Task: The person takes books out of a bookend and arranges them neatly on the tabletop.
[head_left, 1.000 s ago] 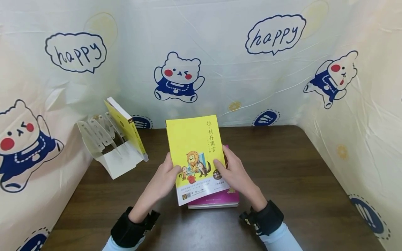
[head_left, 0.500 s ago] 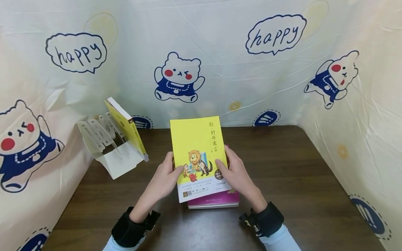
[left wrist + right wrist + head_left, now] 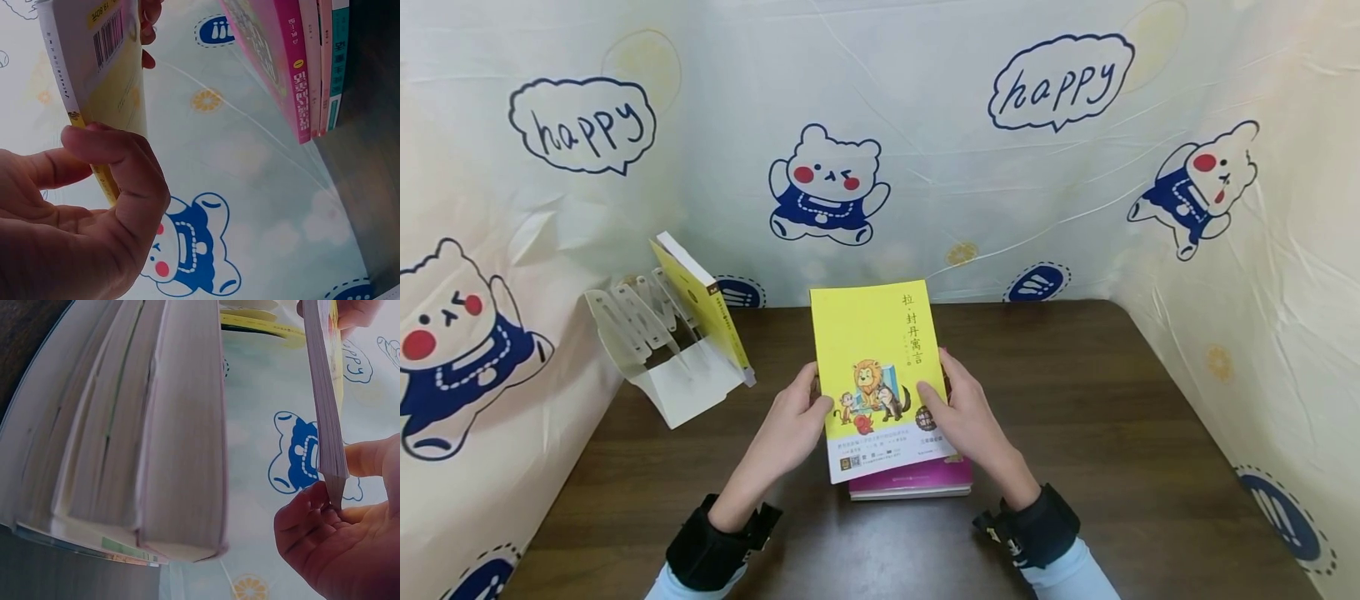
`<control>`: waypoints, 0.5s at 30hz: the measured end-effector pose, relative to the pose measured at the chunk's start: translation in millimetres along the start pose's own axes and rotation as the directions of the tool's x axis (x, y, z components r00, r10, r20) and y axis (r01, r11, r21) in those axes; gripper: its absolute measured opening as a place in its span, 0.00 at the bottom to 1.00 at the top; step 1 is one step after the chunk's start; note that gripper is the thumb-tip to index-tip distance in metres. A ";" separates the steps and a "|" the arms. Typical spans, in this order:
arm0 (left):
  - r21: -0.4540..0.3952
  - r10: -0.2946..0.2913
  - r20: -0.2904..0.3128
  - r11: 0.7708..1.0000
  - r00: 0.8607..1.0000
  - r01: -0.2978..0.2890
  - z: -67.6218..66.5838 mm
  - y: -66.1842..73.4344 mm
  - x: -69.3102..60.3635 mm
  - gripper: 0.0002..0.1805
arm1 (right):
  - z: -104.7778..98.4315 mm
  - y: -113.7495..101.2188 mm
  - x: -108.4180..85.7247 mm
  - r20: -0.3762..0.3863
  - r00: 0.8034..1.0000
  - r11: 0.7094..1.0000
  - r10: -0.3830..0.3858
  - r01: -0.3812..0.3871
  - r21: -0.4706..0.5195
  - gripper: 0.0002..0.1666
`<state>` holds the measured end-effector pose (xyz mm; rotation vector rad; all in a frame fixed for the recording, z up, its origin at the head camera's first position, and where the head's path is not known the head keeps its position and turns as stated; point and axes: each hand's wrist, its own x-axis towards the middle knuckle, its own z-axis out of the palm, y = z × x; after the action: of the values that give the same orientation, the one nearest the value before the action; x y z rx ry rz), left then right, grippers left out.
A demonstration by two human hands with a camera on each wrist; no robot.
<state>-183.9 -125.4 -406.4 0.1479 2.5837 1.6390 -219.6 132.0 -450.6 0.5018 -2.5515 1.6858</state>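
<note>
A yellow paperback book (image 3: 867, 329) with a lion picture is held up above a stack of books, its front cover facing me. My left hand (image 3: 792, 421) grips its left edge, thumb towards the front and fingers behind. At the lower right edge my right hand (image 3: 972, 414) pinches it, thumb on the cover. The left wrist view shows curled fingers at the spine and a barcode on the book's back (image 3: 112, 37). In the right wrist view, fingertips meet the corner of the page block (image 3: 328, 406). Below lies the stack, with a magenta book (image 3: 912, 477) on top.
At the back left of the brown table (image 3: 1097, 433) stands a white slotted book holder (image 3: 688, 387). Another yellow book (image 3: 700, 304) leans upright in its right side. Several stacked books (image 3: 184, 437) fill the left of the right wrist view. A printed cloth (image 3: 955, 167) hangs behind.
The yellow book has slid a little to the right within my hands' grip. Both hands stay nearly in place, and the stack and holder have not moved.
</note>
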 end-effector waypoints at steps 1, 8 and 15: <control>0.000 0.001 -0.001 1.000 1.000 -0.001 0.1 -0.1 0.0 0.30 | -0.1 0.3 -0.2 -0.001 1.000 1.000 0.003 -0.003 -0.001 0.37; 0.019 0.003 -0.024 1.000 1.000 -0.002 0.2 -1.3 -1.5 0.33 | -0.9 1.5 -1.7 -0.004 1.000 1.000 0.015 -0.015 -0.007 0.39; 0.046 0.048 -0.019 0.998 0.999 -0.047 1.7 -3.2 -1.2 0.33 | -2.1 1.6 -3.3 -0.010 1.000 0.999 0.023 -0.023 -0.023 0.41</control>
<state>-182.7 -125.4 -410.0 0.1988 2.6535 1.6053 -217.1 135.2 -451.9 0.4630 -2.5772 1.6593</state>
